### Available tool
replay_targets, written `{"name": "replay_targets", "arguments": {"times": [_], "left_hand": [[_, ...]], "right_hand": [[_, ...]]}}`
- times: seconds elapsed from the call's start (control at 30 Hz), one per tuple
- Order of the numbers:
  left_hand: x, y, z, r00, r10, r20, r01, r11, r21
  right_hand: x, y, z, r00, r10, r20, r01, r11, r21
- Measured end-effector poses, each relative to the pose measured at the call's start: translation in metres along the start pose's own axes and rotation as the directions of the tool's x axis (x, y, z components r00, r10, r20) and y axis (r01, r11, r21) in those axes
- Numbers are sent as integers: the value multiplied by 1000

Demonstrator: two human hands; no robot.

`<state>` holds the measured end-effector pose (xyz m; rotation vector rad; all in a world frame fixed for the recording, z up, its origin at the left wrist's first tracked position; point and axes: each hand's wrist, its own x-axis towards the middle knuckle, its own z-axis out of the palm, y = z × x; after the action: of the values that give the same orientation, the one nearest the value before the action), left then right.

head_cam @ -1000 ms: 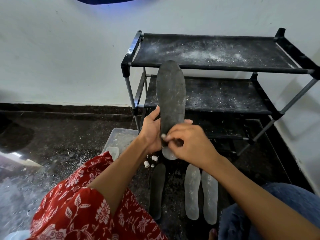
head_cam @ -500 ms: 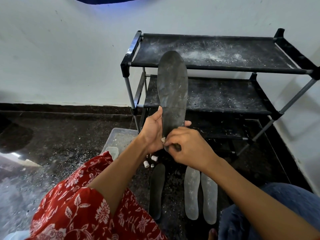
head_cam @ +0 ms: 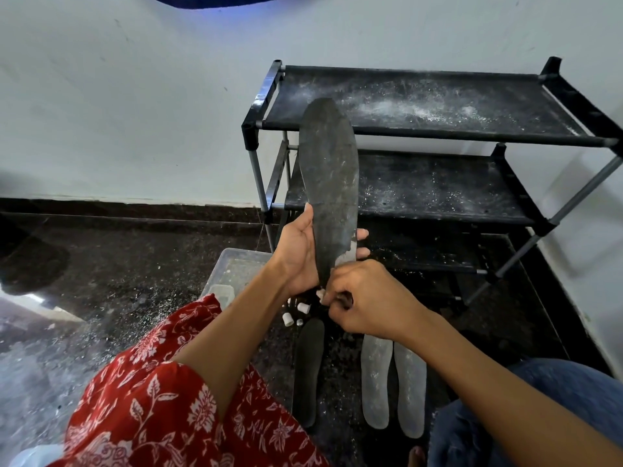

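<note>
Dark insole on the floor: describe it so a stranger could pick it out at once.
Find the black shoe rack against the wall; on the floor before it three insoles lie side by side. The dark insole on the floor is the leftmost; its two neighbours are pale and translucent, and the other dark insole is held upright in the left hand.

Both forearms stretch forward. The left hand (head_cam: 298,254) stands upright, fingers wrapped in a grip; the right hand (head_cam: 365,299), just nearer, pinches.
</note>
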<state>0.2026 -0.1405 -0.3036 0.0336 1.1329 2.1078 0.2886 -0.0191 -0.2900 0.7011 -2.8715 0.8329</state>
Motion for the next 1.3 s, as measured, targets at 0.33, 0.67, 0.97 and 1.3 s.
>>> {"name": "replay_targets", "arguments": {"times": [0.33,0.67,0.97,1.3], "left_hand": [[3,-4,0,998,-8,-69,12,999,50],[4,-3,-2,997,11,-75,-6,998,69],[4,2,-6,998,29,-50,-30,999,-25],[4,0,-6,997,27,-70,-27,1000,-2]], "right_hand": [[5,8,-8,915,28,-403,-72,993,-93],[1,8,2,956,-2,-293,-29,994,-102],[-4,5,7,999,-24,-33,20,994,-103],[3,14,-7,850,44,-525,-49,999,6]]}}
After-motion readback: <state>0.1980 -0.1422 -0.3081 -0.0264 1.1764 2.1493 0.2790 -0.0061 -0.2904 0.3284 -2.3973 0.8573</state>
